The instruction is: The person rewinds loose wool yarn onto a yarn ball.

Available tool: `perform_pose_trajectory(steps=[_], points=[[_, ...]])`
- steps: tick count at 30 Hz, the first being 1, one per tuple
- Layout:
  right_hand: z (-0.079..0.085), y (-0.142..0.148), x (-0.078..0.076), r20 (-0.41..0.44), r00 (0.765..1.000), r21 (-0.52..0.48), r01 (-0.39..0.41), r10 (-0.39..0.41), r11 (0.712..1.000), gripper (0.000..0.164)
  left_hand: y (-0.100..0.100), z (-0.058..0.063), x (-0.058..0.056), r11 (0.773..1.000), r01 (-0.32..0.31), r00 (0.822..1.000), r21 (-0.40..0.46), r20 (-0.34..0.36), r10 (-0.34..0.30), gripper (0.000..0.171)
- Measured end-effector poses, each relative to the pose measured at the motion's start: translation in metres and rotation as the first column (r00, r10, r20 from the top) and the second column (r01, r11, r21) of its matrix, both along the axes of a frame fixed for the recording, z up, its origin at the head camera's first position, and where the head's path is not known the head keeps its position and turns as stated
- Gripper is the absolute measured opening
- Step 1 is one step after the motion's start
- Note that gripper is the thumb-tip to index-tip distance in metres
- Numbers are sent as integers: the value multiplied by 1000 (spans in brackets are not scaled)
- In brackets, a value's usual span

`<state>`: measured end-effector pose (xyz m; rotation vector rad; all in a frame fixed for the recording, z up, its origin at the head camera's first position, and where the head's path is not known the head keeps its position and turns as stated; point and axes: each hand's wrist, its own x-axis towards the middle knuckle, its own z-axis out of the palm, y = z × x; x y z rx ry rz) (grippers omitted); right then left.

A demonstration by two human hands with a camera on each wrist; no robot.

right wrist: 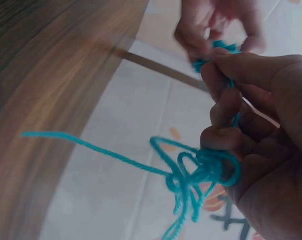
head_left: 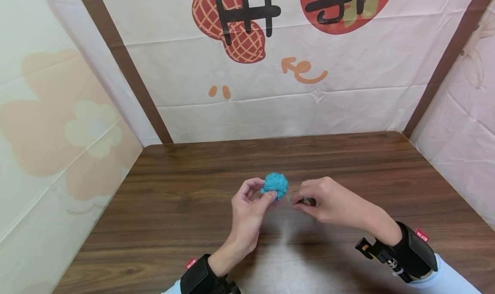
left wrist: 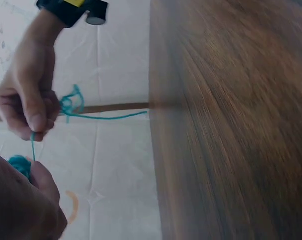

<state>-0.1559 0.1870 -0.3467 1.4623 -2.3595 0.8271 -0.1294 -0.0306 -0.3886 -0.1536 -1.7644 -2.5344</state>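
Note:
A small turquoise yarn ball (head_left: 276, 185) is held up over the table between the thumb and fingers of my left hand (head_left: 249, 208). A short strand runs from the ball to my right hand (head_left: 322, 199), just to the right of it, whose thumb and forefinger pinch that yarn. In the right wrist view, a loose tangle of yarn loops (right wrist: 193, 167) hangs beside the curled fingers of my right hand, with one straight tail trailing away. The left wrist view shows the taut strand (left wrist: 33, 147) between both hands; there my left hand hides part of the ball.
The brown wood-grain table (head_left: 174, 242) lies beneath both hands. A white printed cloth (head_left: 270, 109) hangs behind its far edge, and further cloth panels stand on the left and right. Black camera bands (head_left: 411, 251) wrap the wrists.

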Motion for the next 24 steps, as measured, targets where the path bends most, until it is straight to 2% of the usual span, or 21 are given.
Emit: perform_pose_trajectory(steps=[3,7,9,13,17,24], points=[[4,-5,9,-110,994,9,15,-14,1000,25,0,-1,0,991,-18,999,-136,-39,13,32],[8,-9,14,-294,955,-6,23,-24,1000,28,-1,0,1,942,-39,996,-333,-89,10,30],[12,-9,15,-350,936,-4,29,-29,1000,26,-1,1,2,920,-37,994,-390,-105,-5,29],[17,-9,13,-360,932,-8,26,-27,1000,24,-2,0,2,892,-24,992,-451,-121,-34,27],[21,-7,9,-318,948,-19,4,-10,1000,25,-2,1,1,877,8,991,-481,-111,-70,27],[23,-5,4,-296,955,-48,-10,-5,999,29,-2,1,0,855,78,987,-513,-78,-137,25]])
